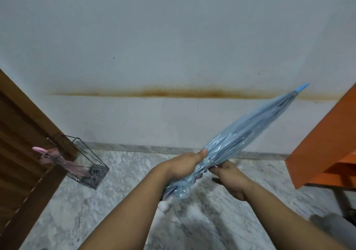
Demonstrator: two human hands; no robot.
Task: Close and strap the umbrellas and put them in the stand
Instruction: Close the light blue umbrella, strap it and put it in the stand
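One pale wall (173, 38) filling the upper view, crossed by one long rust-brown stain (173, 92). One marbled grey floor (115, 201) below, edged by a stone skirting. One brown slatted door (19, 163) at far left; one orange piece of furniture (323, 143) at far right.

Two umbrellas in all. One clear blue umbrella (250, 132), folded shut, held slanting in mid-air from lower centre up to the right, blue tip (302, 87) uppermost. One pink umbrella (63, 163), closed, leaning in the one black wire stand (90, 165) on the floor beside the door.

Two bare hands, both clasped on the blue umbrella's lower canopy: left hand (185, 165) wrapped over the top, thumb pressing the plastic; right hand (229, 178) gripping from beneath, fingers curled around the folds. Strap not discernible.
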